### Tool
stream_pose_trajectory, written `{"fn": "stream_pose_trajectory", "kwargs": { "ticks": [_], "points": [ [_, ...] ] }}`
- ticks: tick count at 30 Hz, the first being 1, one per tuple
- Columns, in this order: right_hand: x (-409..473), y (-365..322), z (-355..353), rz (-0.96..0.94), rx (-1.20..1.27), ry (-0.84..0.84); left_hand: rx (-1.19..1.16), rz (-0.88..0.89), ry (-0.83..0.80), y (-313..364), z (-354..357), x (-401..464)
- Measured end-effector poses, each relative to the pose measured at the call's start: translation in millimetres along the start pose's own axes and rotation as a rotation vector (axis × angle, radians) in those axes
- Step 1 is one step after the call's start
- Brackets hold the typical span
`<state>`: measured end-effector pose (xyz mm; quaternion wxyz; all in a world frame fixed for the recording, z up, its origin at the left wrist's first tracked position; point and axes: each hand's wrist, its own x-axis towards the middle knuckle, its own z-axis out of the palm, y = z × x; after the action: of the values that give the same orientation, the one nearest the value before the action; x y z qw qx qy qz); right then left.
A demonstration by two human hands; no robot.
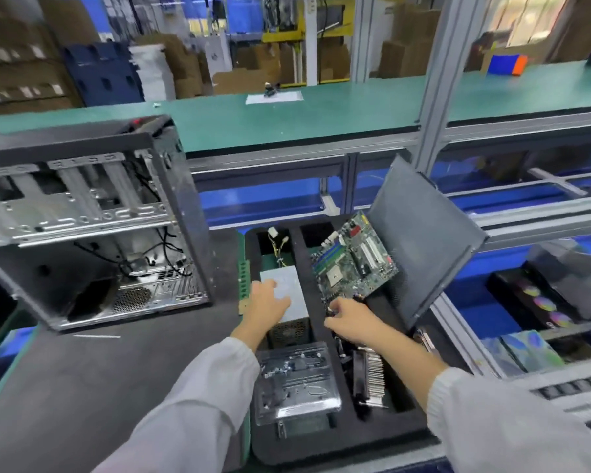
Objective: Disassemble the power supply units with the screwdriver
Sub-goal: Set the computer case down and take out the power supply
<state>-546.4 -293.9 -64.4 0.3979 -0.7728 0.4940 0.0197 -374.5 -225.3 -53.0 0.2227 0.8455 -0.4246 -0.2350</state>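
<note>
Hands are both down in the foam tray, so the step looks like fetching: getting a power supply out before any unscrewing can start. No screwdriver shows anywhere that I can see.

At about 12 o'clock from the person's chest the grey PSU sits in the tray's left pocket, its yellow wires trailing toward the far end. Left hand lies palm down on the PSU's near left edge, fingers spread and flat, not yet curled round it. Right hand, at 1 o'clock, is bent at the wrist with fingers bunched on something dark at the near edge of the motherboard; what exactly they pinch I cannot tell. That board leans tilted against a dark side panel.

An open case stands at 10 o'clock on the tabletop.

Next, I would guess, the left hand needs a proper grip round the PSU's sides to lift it straight up clear of the foam, wires following, onto the tabletop, then a screwdriver found.
</note>
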Motion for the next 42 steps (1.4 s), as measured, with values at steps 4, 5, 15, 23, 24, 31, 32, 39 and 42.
{"fn": "stream_pose_trajectory", "kwargs": {
  "ticks": [4, 5, 15, 23, 24, 31, 32, 39, 42],
  "points": [
    [37, -47, 49, -0.012, 0.008, 0.011, -0.129, -0.167, -0.066, -28, -5, 11],
    [44, -57, 59, 0.017, 0.021, 0.058, -0.266, -0.202, -0.107, -32, -7, 11],
    [88, -90, 83, 0.132, -0.319, 0.280, -0.624, -0.245, -0.026, -100, -40, -9],
    [76, -125, 36, 0.118, -0.395, 0.392, -0.654, -0.172, -0.192, -113, -69, 12],
    [69, -136, 26, 0.106, -0.412, 0.413, -0.675, -0.165, -0.216, -112, -74, 13],
    [-9, -190, -17, 0.074, -0.313, 0.603, -1.008, -0.256, -0.407, -95, -84, 23],
    [-21, -193, -21, 0.064, -0.254, 0.630, -1.051, -0.279, -0.429, -92, -83, 21],
    [-75, -172, -25, 0.031, 0.879, 0.346, -1.425, -0.157, -0.841, -102, -102, -3],
    [-75, -157, -4, 0.084, 1.027, 0.201, -1.466, -0.074, -0.801, -104, -118, -15]
  ]
}}
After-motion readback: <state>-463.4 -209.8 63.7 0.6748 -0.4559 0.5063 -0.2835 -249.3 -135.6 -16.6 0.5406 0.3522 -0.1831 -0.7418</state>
